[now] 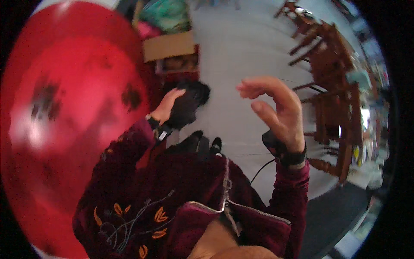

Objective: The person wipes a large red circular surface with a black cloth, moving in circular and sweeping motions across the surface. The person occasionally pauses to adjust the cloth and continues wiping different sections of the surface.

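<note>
My left hand grips a black, soft-looking item, perhaps cloth; blur hides its exact kind. It hangs beside the edge of a glossy red table, above the floor. Raised over the grey floor to the right is my right hand, empty, its fingers curved together and the thumb held apart. Both wrists wear dark straps, and a black device sits at the right wrist with a thin cable running down.
Beyond the black item stands an open cardboard box, with green and pink material behind it. Several wooden chairs line the right side. A dark flat surface lies at lower right. My shoes show on the floor.
</note>
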Action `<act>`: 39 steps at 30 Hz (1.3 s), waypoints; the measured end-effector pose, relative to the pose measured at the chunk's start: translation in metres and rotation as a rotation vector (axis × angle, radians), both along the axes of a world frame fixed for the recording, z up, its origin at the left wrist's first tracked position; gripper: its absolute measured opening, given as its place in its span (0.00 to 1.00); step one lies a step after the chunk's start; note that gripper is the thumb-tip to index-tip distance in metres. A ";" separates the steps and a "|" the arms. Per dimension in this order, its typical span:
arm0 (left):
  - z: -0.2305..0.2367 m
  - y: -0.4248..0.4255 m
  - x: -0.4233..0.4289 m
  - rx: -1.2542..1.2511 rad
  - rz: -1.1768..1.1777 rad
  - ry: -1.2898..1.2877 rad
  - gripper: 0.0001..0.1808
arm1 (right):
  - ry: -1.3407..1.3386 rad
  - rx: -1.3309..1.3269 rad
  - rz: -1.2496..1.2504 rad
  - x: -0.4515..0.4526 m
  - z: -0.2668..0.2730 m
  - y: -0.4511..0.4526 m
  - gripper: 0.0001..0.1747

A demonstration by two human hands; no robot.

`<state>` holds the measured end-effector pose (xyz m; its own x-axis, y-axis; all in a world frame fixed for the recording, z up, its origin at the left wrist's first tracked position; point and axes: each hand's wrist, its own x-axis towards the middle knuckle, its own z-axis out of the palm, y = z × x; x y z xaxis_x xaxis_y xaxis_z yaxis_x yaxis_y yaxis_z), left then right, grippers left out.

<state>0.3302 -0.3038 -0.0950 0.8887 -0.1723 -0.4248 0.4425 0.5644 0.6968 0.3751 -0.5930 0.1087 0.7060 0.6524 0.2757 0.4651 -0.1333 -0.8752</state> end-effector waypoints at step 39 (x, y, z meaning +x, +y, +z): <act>-0.106 -0.032 -0.778 0.320 1.378 0.728 0.16 | 0.847 0.551 -0.019 -0.341 -0.290 0.616 0.21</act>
